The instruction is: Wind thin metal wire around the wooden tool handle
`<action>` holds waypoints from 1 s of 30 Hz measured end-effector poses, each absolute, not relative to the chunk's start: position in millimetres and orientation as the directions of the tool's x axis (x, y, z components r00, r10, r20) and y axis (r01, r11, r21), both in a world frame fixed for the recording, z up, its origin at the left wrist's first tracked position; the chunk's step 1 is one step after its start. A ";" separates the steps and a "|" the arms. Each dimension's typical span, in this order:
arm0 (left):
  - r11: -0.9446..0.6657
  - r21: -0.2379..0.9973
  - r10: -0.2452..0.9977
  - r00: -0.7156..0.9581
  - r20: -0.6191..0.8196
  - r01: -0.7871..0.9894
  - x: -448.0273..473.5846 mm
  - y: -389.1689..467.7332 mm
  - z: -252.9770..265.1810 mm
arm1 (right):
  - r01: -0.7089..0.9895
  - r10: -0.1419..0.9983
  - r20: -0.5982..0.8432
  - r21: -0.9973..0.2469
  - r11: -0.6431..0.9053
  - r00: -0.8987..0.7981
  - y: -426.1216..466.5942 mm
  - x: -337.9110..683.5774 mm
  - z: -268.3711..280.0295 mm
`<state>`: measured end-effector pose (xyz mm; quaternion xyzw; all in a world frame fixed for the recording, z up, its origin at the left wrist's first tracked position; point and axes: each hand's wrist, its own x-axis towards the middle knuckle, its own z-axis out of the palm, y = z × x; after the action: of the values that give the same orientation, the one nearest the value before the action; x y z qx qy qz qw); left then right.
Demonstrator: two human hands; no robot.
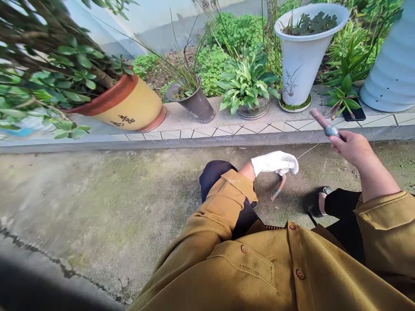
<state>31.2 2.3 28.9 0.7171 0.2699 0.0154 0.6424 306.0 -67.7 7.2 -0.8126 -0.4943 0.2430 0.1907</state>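
My left hand (275, 163), in a white knitted glove, is closed in front of my knees. A short curved brown stick (282, 183) sticks out below its fingers, the upper part hidden by the glove. My bare right hand (355, 149) is raised to the right, its fingers wrapped round a brown stick (319, 117). Silvery wire (331, 131) is wound in a thick coil about that stick, just beyond my thumb. A thin strand (308, 150) stretches from the gloved fingers toward my right hand.
A low tiled ledge (227, 131) runs ahead, bearing a tilted yellow pot (129, 103), a dark leaning pot (197, 106), a leafy plant (248, 84), a tall white planter (300, 65) and a black phone (355, 113). Concrete ground (113, 194) lies below.
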 end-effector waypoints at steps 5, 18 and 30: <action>0.012 0.954 0.408 0.870 -0.278 0.299 31.2 17.5 20.6 | 0.941 0.877 -0.447 -0.186 -0.282 0.175 -64.8 294.2 -8.7; -0.060 0.942 0.491 0.831 -0.260 0.330 40.0 21.3 -9.3 | 0.420 0.735 -0.432 -0.881 -0.219 -0.523 -86.1 278.7 30.7; -0.084 0.957 0.269 0.931 -0.246 0.277 34.5 10.4 18.2 | 0.914 0.881 -0.403 -0.203 -0.350 0.248 -65.0 299.8 -3.7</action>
<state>34.5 10.4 18.2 0.7362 0.1855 -0.0030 0.6509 299.8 -65.0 -3.7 -0.7891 -0.5688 0.2289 -0.0366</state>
